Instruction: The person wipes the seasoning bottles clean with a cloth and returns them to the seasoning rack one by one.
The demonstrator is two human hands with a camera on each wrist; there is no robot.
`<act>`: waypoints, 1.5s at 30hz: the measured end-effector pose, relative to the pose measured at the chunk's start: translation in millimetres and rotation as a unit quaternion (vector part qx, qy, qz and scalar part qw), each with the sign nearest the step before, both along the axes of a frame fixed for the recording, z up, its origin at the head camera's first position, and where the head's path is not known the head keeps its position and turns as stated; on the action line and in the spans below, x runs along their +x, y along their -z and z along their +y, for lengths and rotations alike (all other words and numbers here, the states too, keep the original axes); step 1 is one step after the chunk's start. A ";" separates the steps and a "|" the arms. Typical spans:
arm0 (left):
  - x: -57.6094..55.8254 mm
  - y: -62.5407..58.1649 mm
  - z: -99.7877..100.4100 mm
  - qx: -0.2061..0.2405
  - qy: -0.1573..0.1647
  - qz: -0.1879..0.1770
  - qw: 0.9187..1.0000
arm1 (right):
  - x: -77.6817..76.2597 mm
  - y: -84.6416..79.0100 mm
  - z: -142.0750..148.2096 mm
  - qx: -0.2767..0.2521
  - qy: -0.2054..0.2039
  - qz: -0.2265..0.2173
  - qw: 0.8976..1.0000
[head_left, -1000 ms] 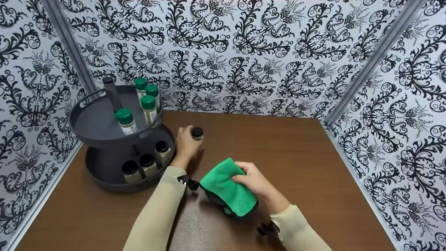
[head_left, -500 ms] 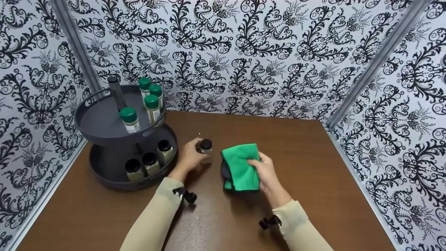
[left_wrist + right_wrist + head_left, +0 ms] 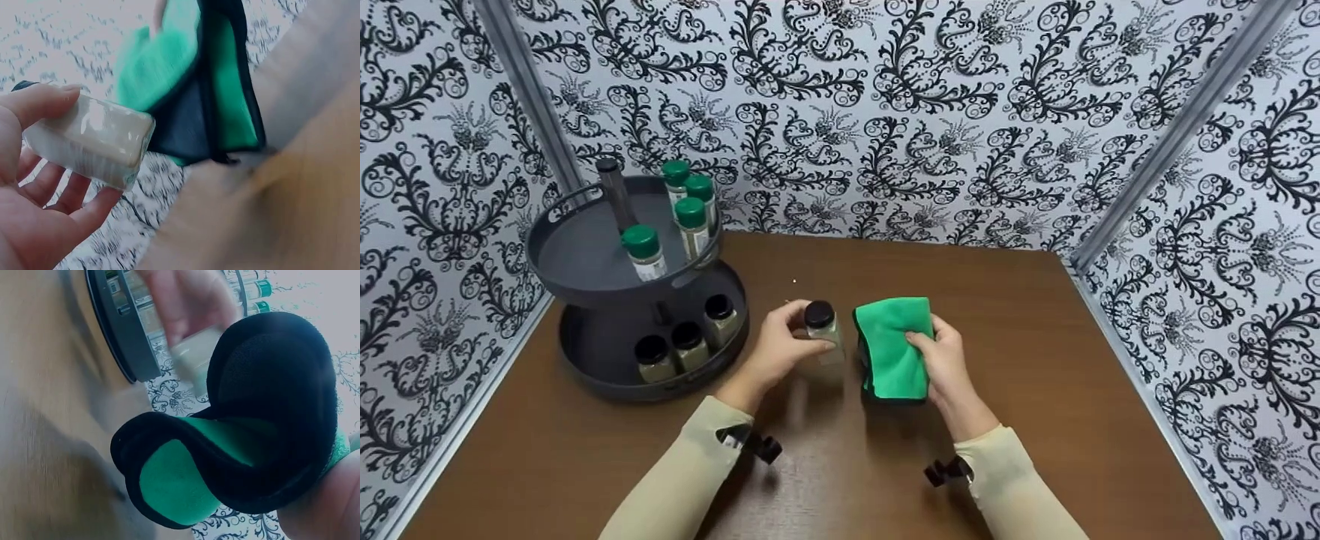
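The left hand holds a glass jar with a black cap, its thumb on one side and its fingers curled round the other, pinching it between them; in the left wrist view the jar's base faces outward and its contents look pale. The jar is held above the desk, roughly upright in the head view, near its middle and just beside a green cloth, with a narrow gap between the two. The right hand pinches that cloth at its right edge, the thumb lying on the green face and the fingers mostly hidden behind; the cloth is folded, edged in black, and the right wrist view shows its dark side curling over in loose folds. To the left on the desk stands a dark grey two-tier rack with a central post. Its upper tier carries four green-capped bottles, three grouped at the right rim and one nearer the front, while three black-capped jars stand in a row along the front right of the lower tier. Beige sleeves cover both forearms, a small black device sits at each wrist, and patterned black-and-white walls rise behind and at both sides
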State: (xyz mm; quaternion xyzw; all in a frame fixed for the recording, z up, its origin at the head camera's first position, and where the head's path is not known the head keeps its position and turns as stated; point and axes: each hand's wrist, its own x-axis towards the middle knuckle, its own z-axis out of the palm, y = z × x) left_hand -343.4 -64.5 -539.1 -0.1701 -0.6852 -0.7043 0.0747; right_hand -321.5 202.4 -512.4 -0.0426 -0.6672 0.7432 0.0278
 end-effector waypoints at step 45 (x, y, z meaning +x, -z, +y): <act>43.0 -17.1 41.7 -0.145 -0.063 0.089 0.983 | 30.5 -15.9 -9.5 0.388 0.043 0.384 0.837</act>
